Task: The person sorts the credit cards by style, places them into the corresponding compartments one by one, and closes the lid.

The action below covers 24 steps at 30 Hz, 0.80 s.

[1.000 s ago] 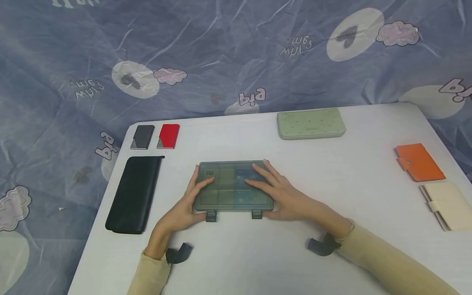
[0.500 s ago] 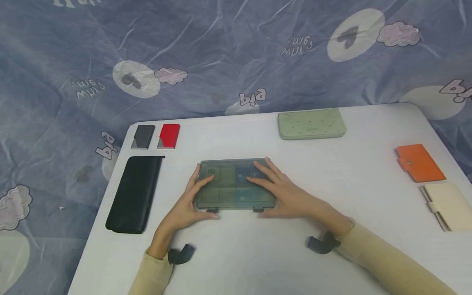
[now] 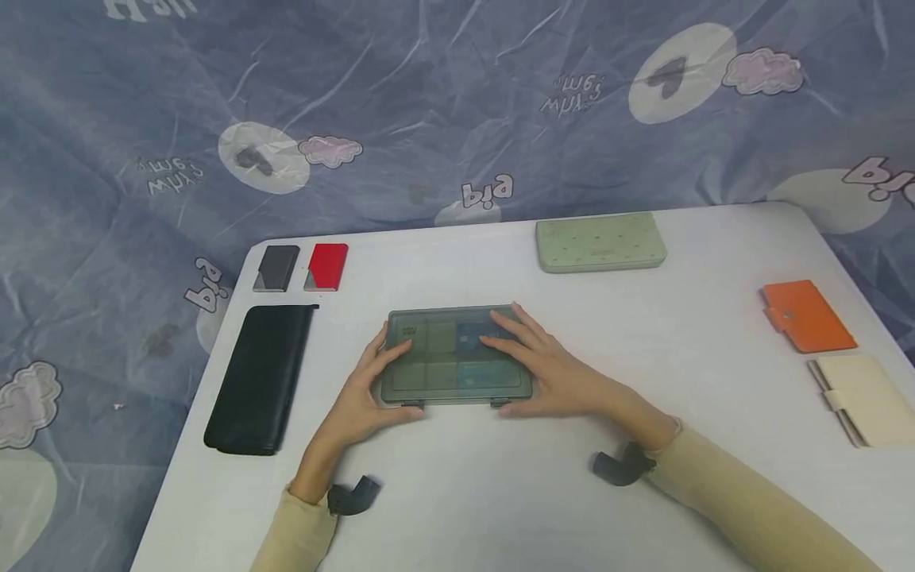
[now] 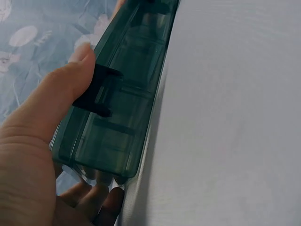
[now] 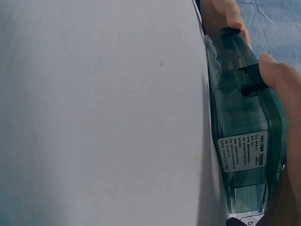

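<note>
A translucent green plastic case (image 3: 442, 377) lies flat on the white table, its lid down. Blue and yellowish-green flat items show through the lid. My left hand (image 3: 364, 397) grips the case's left end, fingers along the side and on the lid. In the left wrist view its thumb presses a dark latch (image 4: 101, 89) on the front. At the other end my right hand (image 3: 554, 373) grips the case with fingers spread over the lid. The right wrist view shows that thumb on the second latch (image 5: 252, 79), and a printed label (image 5: 243, 149) on the case's side.
On the left lie a black long wallet (image 3: 260, 377), a dark grey card holder (image 3: 277, 266) and a red one (image 3: 329, 266). A pale green case (image 3: 600, 242) is at the back. An orange card holder (image 3: 809, 315) and a cream one (image 3: 868, 400) lie right.
The two latches, which stuck out from the case's front edge a second ago, are now folded against it. Both thumbs have moved onto the latches, while the case has barely shifted.
</note>
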Available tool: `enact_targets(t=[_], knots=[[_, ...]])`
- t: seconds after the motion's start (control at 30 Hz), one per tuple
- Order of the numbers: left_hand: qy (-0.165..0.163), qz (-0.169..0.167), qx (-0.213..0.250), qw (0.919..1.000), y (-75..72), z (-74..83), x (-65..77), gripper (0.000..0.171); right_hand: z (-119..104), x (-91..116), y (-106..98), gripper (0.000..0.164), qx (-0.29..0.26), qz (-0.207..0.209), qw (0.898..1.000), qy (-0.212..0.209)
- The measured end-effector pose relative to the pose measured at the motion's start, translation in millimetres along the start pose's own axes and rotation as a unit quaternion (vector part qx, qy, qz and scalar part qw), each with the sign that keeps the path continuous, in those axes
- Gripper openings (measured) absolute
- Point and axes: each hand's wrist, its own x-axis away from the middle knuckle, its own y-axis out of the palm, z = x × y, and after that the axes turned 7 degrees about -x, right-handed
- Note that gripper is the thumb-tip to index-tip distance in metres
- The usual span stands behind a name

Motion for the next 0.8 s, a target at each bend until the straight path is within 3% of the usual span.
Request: enact_targets(t=[0.17,0.4,0.67,0.8], knots=[[-0.003,0.024,0.007,0.9997,1.3,0.8,0.1,0.086,2,0,2,0.092,0.011,0.011,1.000,-0.002],[-0.011,0.022,0.019,0.9995,-0.9,2.3,0.5,0.085,-3,-1,3,0.087,0.049,0.022,0.999,-0.006],[-0.019,0.008,0.034,0.9992,-8.8,29.9,1.9,0.084,-1,1,2,0.086,0.038,0.026,0.999,-0.008],[-0.026,0.000,0.040,0.9989,-8.5,31.3,0.6,0.084,1,2,2,0.087,0.024,0.023,0.999,0.001]])
